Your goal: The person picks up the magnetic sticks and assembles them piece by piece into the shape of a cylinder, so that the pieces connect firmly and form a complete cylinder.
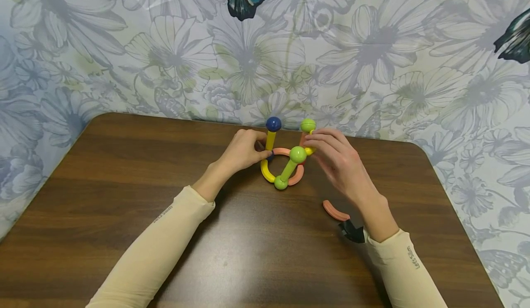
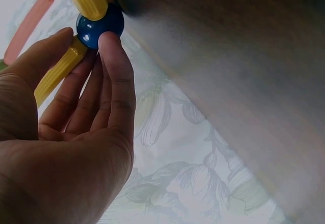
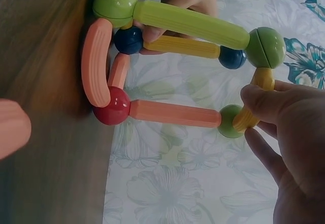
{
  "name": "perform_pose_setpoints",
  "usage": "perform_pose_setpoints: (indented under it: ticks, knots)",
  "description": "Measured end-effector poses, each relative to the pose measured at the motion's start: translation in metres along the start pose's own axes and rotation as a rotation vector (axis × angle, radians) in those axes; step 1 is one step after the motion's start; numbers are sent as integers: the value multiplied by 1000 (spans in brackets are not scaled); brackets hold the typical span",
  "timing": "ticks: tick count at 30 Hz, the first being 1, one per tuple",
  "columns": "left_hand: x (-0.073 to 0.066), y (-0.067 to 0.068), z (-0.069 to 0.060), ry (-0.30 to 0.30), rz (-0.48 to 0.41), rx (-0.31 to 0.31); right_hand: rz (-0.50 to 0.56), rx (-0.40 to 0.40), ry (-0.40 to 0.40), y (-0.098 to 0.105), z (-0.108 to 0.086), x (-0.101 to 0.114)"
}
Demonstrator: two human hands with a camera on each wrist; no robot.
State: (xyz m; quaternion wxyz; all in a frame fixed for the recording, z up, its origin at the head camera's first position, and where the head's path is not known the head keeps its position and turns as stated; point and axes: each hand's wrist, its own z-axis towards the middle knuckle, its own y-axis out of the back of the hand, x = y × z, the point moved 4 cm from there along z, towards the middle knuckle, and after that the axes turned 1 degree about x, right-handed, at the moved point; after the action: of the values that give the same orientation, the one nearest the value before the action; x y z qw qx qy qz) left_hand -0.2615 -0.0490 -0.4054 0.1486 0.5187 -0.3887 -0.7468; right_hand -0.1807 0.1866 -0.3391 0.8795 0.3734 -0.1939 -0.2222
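A toy frame of rods and balls stands on the table. Its base ring joins a yellow curved rod [image 1: 266, 171] and pink curved rods [image 3: 96, 64] through green, red and blue balls. From the ring rise a green rod [image 1: 288, 171], a yellow rod [image 1: 270, 141] and a pink rod [image 3: 175, 113], each topped by a ball. My left hand [image 1: 244, 149] holds the base's blue ball [image 2: 94, 28] between thumb and fingers. With thumb and fingertips, my right hand [image 1: 343, 165] pinches a yellow curved piece [image 3: 264, 76] spanning the two top green balls.
A loose pink curved rod [image 1: 334, 211] lies on the brown table [image 1: 232, 262], near my right forearm. A black item [image 1: 351, 231] sits at the right sleeve's cuff. The flower-patterned wall [image 1: 165, 68] rises directly behind the table's far edge.
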Motion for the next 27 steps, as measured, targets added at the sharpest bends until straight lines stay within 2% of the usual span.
perform_pose_setpoints:
  ticks: [17,27]
  knots:
    - [-1,-1,-1,-10,0,2,-12,13,69,3,4,8]
    - [-1,-1,-1,-12,2,0,-52,-9,25,-7,6,13]
